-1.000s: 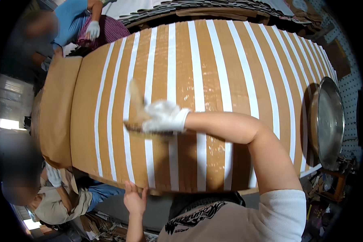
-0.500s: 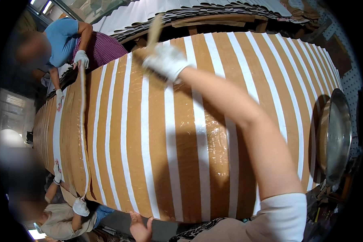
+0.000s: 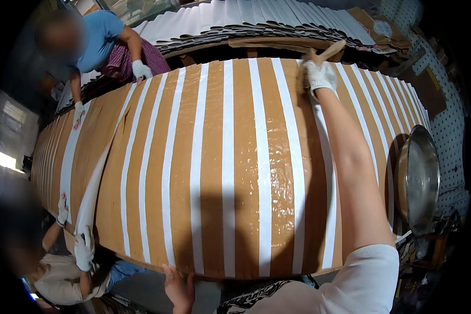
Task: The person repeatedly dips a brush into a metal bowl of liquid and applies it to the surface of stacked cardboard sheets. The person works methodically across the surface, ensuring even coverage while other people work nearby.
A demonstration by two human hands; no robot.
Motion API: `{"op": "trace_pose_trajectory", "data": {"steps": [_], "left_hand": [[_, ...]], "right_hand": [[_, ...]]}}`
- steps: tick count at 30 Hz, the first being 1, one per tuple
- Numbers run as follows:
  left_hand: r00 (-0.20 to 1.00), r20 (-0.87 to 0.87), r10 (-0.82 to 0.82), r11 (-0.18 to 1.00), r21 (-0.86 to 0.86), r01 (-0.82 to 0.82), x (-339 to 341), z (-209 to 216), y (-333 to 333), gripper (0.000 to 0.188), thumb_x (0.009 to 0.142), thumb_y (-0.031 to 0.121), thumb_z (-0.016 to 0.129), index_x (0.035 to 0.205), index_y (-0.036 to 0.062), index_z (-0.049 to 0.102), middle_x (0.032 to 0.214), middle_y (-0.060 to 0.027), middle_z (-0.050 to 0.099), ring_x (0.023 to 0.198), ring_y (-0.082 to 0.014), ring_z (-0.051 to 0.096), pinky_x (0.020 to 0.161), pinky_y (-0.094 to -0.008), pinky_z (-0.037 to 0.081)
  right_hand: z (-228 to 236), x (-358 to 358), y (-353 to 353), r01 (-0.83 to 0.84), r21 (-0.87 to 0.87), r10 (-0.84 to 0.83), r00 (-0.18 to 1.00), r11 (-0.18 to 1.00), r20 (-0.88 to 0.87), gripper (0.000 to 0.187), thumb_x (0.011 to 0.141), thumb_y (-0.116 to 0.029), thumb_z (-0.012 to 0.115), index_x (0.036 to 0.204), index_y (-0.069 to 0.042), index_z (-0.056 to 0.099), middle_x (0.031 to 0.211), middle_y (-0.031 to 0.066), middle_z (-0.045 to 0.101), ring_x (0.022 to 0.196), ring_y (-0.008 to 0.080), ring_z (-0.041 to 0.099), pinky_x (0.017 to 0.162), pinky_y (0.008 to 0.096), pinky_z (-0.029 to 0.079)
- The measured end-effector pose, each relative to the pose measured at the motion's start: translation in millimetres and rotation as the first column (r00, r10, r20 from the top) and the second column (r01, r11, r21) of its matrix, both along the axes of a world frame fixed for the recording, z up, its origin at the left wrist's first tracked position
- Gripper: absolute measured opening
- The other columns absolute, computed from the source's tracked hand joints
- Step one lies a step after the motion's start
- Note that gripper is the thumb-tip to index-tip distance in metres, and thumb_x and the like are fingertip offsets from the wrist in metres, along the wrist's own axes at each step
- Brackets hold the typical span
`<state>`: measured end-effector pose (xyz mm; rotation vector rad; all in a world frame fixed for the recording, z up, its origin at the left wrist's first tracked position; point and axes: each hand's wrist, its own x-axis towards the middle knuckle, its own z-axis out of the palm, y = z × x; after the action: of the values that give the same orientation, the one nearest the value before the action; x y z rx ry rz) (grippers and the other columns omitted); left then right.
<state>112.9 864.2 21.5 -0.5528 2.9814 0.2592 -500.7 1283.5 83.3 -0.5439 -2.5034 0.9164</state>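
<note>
In my right hand (image 3: 320, 77), which wears a white glove, is a wide brush (image 3: 331, 51) with a pale handle. Its bristles, mostly hidden by the glove, are at the far edge of the brown sheets (image 3: 213, 157). These overlapping sheets cover the long table, with white strips (image 3: 228, 157) showing between them. A wet gloss lies on the middle ones. My bare left hand (image 3: 178, 288) touches the near edge, thumb and fingers apart, holding nothing.
At the right sits a metal basin (image 3: 421, 180). Two co-workers in gloves, one in a blue shirt (image 3: 102, 39), one in a beige shirt (image 3: 57, 277), hold a partly lifted sheet (image 3: 91, 196) at the left. White-topped stacked sheets (image 3: 220, 23) lie beyond the table.
My right hand has swept the brush rightward along the far edge. The co-workers' raised sheet has come down at its far end, and its near end now curls up.
</note>
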Motion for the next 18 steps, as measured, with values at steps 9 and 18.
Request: {"op": "trace_pose_trajectory", "data": {"steps": [9, 18], "left_hand": [[1.000, 0.004, 0.027, 0.999, -0.046, -0.026, -4, 9, -1, 0.072, 0.090, 0.034, 0.071, 0.138, -0.0119, 0.045, 0.143, -0.0363, 0.045, 0.121, -0.0477, 0.055, 0.097, -0.0476, 0.049], [0.994, -0.107, 0.007, 0.999, -0.032, -0.011, -1, -4, 4, 0.070, 0.093, 0.037, 0.067, 0.138, -0.0120, 0.045, 0.143, -0.0352, 0.045, 0.117, -0.0460, 0.057, 0.097, -0.0458, 0.050]], "right_hand": [[18, 222, -225, -0.833, -0.250, 0.869, 0.485, 0.493, 0.098, 0.055, 0.083, -0.051, 0.063, 0.110, -0.004, 0.067, 0.106, 0.0244, 0.068, 0.100, 0.0392, 0.066, 0.093, 0.0433, 0.052], [17, 210, 7, -0.064, -0.162, 0.083, 0.990, 0.985, 0.114, 0.054, 0.079, -0.050, 0.071, 0.098, 0.001, 0.071, 0.096, 0.0205, 0.072, 0.088, 0.0349, 0.070, 0.078, 0.0445, 0.055]]}}
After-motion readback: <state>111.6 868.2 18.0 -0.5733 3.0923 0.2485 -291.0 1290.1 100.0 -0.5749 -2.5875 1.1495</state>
